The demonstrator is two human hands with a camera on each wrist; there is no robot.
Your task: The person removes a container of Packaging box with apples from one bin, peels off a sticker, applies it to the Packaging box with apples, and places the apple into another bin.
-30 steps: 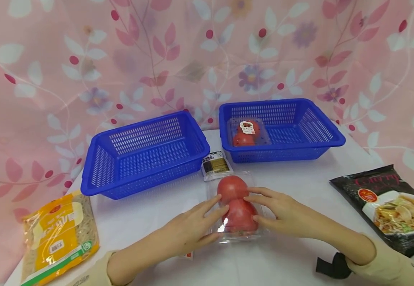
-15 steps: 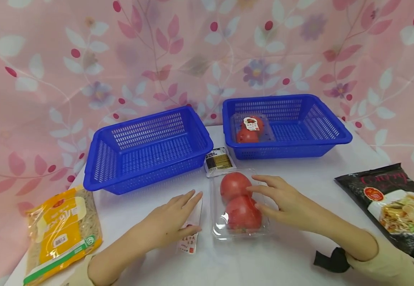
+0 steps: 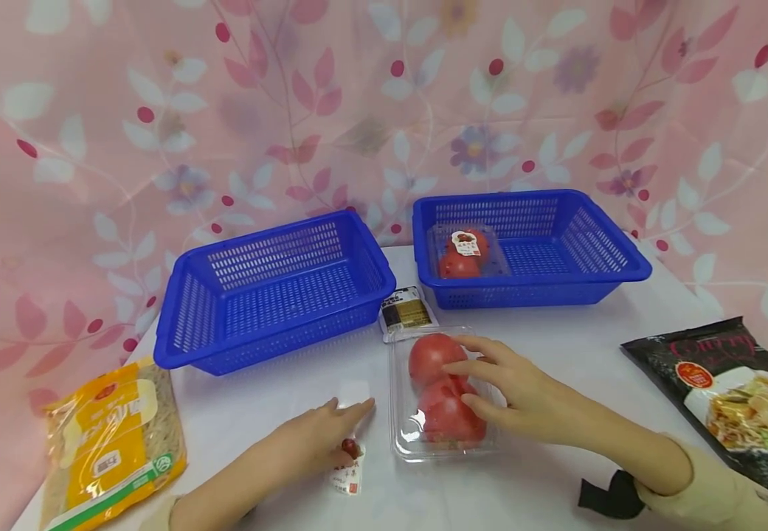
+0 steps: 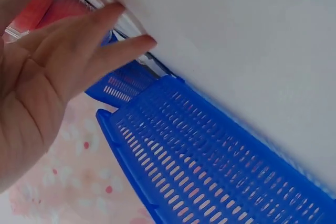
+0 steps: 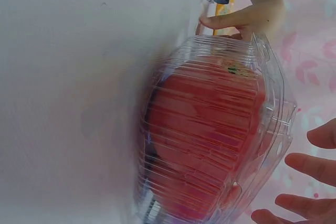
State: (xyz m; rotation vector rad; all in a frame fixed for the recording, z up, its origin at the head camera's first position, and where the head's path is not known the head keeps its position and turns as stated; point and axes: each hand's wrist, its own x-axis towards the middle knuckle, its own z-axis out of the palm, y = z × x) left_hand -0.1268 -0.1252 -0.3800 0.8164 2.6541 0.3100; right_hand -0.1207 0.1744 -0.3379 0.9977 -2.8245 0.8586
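A clear plastic box [image 3: 405, 441] with two tomatoes [image 3: 451, 414] lies on the white table in the head view. My right hand [image 3: 519, 383] hovers over its right side, fingers spread; in the right wrist view the fingertips [image 5: 302, 163] stand apart from the lid. Left of the box, a white label [image 3: 347, 481] with a red picture lies on the table. My left hand [image 3: 304, 441] is over this label and hides part of it. Its fingers [image 4: 105, 66] look mostly straight in the left wrist view; whether they touch the label is unclear.
Two blue baskets [image 3: 291, 343] stand at the back; the right basket [image 3: 536, 291] contains a labelled tomato box [image 3: 466, 254]. A small packet [image 3: 406, 311] lies between them. A yellow bag [image 3: 114, 442] is at left, a black noodle bag [image 3: 722, 398] at right.
My left hand has moved left from the tomato box to the label. The right hand has stayed over the box's right side. The view has shifted slightly.
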